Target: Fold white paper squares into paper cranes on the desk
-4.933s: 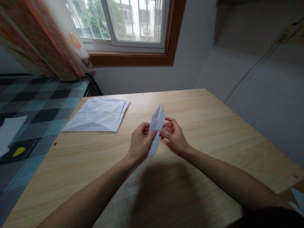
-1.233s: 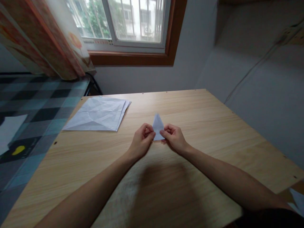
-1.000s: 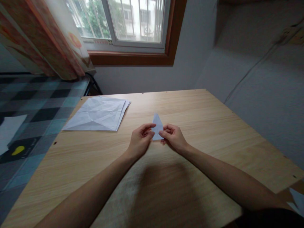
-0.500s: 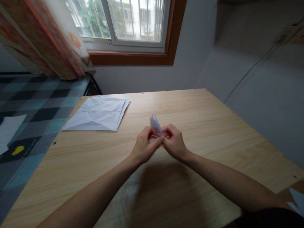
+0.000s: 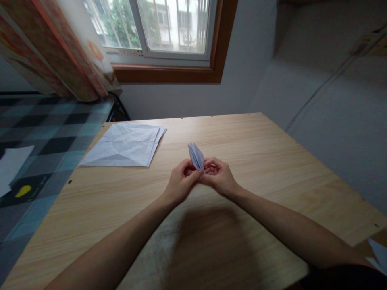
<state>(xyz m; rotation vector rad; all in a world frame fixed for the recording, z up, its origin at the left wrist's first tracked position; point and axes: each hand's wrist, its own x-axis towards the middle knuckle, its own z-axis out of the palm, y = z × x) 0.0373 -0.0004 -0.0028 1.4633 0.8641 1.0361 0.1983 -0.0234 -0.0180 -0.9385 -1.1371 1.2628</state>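
Note:
Between my hands, over the middle of the wooden table (image 5: 266, 169), is a small folded paper (image 5: 196, 156) with several pale layers pointing up and a little left. My left hand (image 5: 181, 179) pinches its lower end from the left, thumb pressed near the base. From the right, my right hand (image 5: 220, 175) grips the same lower end, its fingers curled. Both thumbs meet close together at the base, and the fingertips behind the paper are partly hidden.
A stack of creased white paper sheets (image 5: 123, 145) lies at the table's far left. Beyond the left edge is a checkered cloth surface (image 5: 60, 121) with a white sheet (image 5: 15, 165) on it. A wall and window (image 5: 175, 28) stand behind the table.
The folded paper has shifted slightly left and turned, so more of its broad face shows. My left hand has moved a little left with it, and the fingers of both hands have adjusted.

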